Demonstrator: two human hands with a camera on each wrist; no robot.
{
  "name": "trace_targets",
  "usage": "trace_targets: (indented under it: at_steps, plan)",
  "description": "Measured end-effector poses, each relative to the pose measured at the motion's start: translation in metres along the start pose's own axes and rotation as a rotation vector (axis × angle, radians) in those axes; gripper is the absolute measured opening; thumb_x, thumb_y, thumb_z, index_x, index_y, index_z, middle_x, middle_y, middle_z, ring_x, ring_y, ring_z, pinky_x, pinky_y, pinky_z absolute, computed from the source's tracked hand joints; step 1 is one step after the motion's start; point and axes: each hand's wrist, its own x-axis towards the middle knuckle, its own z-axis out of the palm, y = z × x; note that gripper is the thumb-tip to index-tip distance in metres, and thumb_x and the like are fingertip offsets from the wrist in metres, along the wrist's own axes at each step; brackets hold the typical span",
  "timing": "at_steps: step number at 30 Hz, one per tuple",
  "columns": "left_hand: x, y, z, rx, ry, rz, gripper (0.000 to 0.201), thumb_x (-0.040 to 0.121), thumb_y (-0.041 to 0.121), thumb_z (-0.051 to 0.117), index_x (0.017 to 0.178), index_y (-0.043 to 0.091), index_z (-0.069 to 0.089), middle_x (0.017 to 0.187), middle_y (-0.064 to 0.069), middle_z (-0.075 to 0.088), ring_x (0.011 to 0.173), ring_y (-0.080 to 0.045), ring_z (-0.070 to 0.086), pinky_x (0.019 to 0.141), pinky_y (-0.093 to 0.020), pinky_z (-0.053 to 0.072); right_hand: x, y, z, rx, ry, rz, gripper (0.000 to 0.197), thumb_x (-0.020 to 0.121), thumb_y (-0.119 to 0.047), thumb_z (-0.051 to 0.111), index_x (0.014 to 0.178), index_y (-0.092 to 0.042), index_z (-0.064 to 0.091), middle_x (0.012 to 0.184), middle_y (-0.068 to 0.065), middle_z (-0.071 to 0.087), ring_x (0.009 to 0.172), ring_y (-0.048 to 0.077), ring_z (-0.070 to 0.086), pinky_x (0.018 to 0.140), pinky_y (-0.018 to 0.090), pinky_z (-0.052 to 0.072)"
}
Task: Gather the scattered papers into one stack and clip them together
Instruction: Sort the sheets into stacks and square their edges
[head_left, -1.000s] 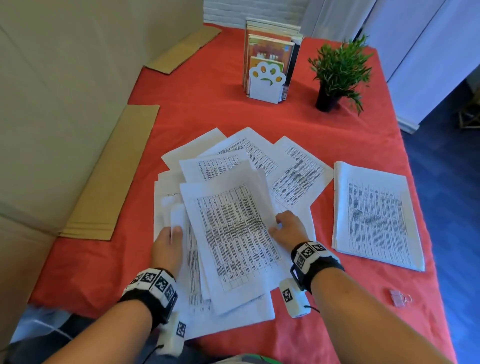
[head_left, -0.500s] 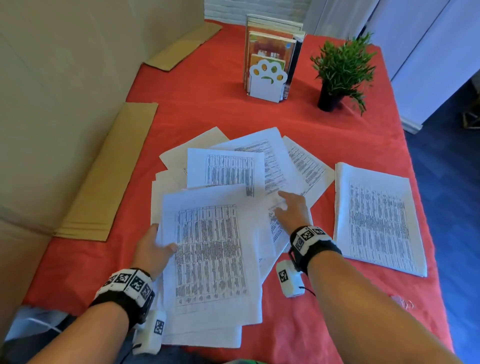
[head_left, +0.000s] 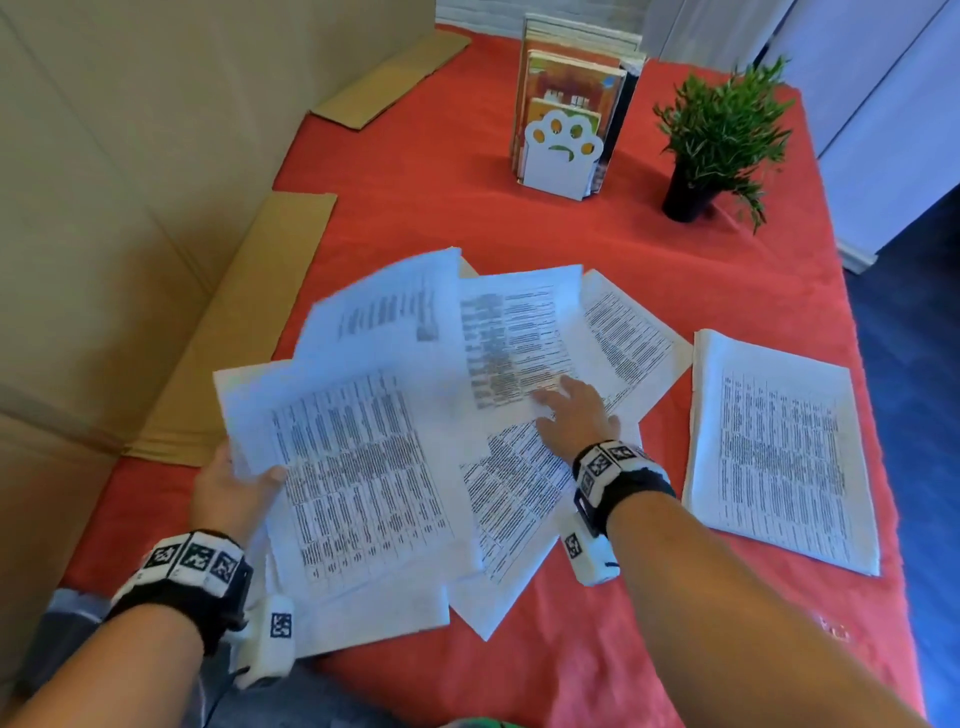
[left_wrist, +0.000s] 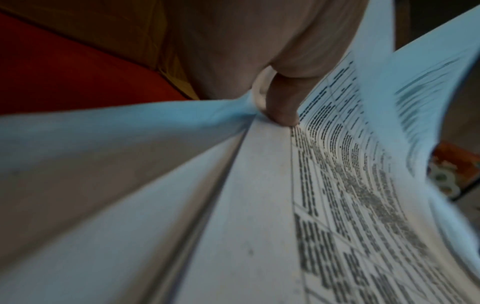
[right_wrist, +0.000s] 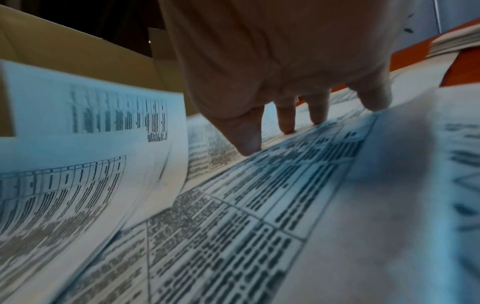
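Printed white sheets lie fanned out on the red tablecloth (head_left: 415, 208). My left hand (head_left: 234, 488) grips a bundle of sheets (head_left: 358, 467) at its left edge, thumb (left_wrist: 283, 102) on top, and the bundle (left_wrist: 259, 205) is raised and tilted. A top sheet (head_left: 384, 312) is blurred in motion. My right hand (head_left: 574, 415) lies flat with spread fingertips (right_wrist: 249, 144) pressing on the loose sheets (head_left: 524, 332) (right_wrist: 259, 216) to the right of the bundle. A neat separate stack (head_left: 779, 457) lies at the right. A small binder clip (head_left: 834, 631) rests near the table's front right edge.
A white paw-shaped bookend with books (head_left: 563, 150) and a potted plant (head_left: 711, 140) stand at the back. Cardboard flaps (head_left: 244, 332) and a cardboard wall (head_left: 130, 156) border the left. The table's right edge drops to a blue floor (head_left: 924, 364).
My left hand has lifted the bundle off the table and swung it up and left, flapping a sheet. My right hand has slid farther out onto the loose sheets.
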Motion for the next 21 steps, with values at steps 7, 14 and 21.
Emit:
trace_targets:
  at_steps: [7,14,21]
  plan:
    - [0.015,0.031,-0.018,-0.153,0.099,0.033,0.041,0.085,-0.003,0.061,0.124,0.002,0.053,0.121,-0.011,0.06,0.109,-0.026,0.058,0.089,-0.037,0.042,-0.011,0.033,-0.018,0.071,0.055,0.122,0.039,0.091,-0.026,0.045,0.129,-0.016,0.046,0.141,0.003,0.035,0.123,0.026,0.045,0.11,0.048,0.028]
    - [-0.007,0.05,0.011,-0.351,-0.112,-0.008,0.043,0.086,-0.01,0.054,0.125,0.009,0.052,0.121,-0.005,0.061,0.101,-0.019,0.061,0.083,-0.03,0.045,-0.032,0.005,0.002,-0.059,-0.136,-0.214,0.055,0.096,-0.035,0.042,0.148,-0.031,0.024,0.16,-0.011,0.01,0.147,0.015,0.01,0.115,0.059,0.007]
    - [-0.026,0.06,0.045,-0.245,-0.281,-0.005,0.051,0.084,-0.015,0.055,0.128,0.009,0.051,0.116,-0.008,0.061,0.101,-0.024,0.058,0.08,-0.031,0.045,-0.048,0.017,-0.008,0.211,-0.094,-0.118,0.029,0.088,-0.007,0.046,0.105,-0.014,0.069,0.118,0.005,0.065,0.108,0.021,0.058,0.092,0.027,0.043]
